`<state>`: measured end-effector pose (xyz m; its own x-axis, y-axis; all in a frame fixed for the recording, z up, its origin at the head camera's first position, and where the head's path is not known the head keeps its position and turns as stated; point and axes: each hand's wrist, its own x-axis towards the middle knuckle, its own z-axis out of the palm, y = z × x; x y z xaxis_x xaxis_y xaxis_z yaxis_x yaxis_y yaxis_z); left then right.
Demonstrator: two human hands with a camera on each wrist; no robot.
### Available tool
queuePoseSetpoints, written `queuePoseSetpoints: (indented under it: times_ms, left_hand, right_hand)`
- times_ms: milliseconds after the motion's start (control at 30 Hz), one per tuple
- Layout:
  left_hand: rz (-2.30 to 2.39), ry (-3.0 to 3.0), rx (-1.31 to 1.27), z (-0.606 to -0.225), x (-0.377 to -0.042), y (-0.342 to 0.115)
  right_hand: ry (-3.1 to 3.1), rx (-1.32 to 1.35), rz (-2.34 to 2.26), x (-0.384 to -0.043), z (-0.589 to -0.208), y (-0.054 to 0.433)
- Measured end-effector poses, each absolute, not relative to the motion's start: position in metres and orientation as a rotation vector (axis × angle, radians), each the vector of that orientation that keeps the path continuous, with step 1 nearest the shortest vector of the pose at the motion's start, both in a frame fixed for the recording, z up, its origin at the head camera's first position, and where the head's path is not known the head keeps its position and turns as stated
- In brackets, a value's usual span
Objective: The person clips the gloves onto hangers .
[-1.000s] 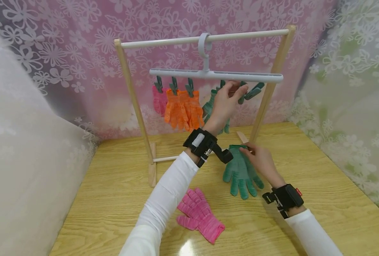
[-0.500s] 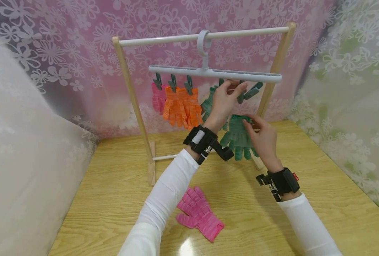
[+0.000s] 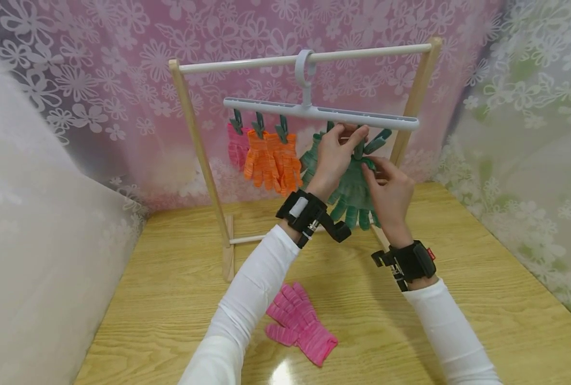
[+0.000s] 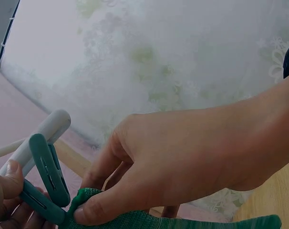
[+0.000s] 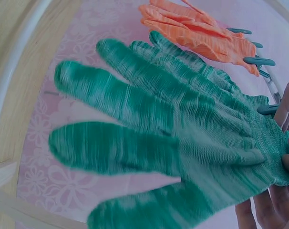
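My left hand (image 3: 334, 158) pinches a dark green clothes peg (image 3: 359, 149) below the grey hanger bar (image 3: 367, 118). A green knit glove (image 3: 353, 187) hangs fingers down from my right hand (image 3: 393, 187), whose thumb and fingers pinch its cuff. In the left wrist view the cuff (image 4: 89, 193) is right at the tip of the peg (image 4: 42, 204). The right wrist view has the glove (image 5: 216, 129) spread out large, its cuff at the right edge. Another green glove (image 3: 310, 160) hangs behind my left hand, partly hidden.
Orange gloves (image 3: 271, 163) and a pink glove (image 3: 238, 147) hang from pegs at the left. A spare peg (image 3: 378, 141) tilts at the bar's right end. The hanger is on a wooden rack (image 3: 198, 149). A pink glove (image 3: 302, 323) lies on the table (image 3: 169, 321).
My right hand has lifted the green glove from low over the table up to the peg beneath the hanger. The left hand has stayed at the peg.
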<state>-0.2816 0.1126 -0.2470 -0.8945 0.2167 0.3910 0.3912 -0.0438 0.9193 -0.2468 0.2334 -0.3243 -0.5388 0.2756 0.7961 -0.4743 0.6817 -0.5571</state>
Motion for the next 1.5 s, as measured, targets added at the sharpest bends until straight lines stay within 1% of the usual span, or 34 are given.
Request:
queuePoseSetpoints:
  times_ms: [533, 767, 1067, 1333, 1500]
  left_hand:
    - [-2.058, -2.071, -0.643, -0.250, -0.283, 0.109]
    - [-2.023, -2.106, -0.701, -0.251, -0.282, 0.106]
    - [-2.004, -2.143, -0.775, -0.257, -0.281, 0.103]
    - [-1.904, -2.182, -0.806, -0.261, -0.280, 0.102]
    - [-1.869, -2.224, -0.827, -0.263, -0.282, 0.101]
  right_hand:
    - [-1.805, 0.068, 1.082, -0.253, -0.321, 0.223]
    - [-1.697, 0.103, 1.234, -0.256, -0.316, 0.220]
    - [-1.715, 0.135, 1.335, -0.259, -0.321, 0.228]
    - [-1.814, 0.196, 1.365, -0.257, -0.309, 0.230]
    - [-1.818, 0.188, 1.378, -0.257, -0.306, 0.233]
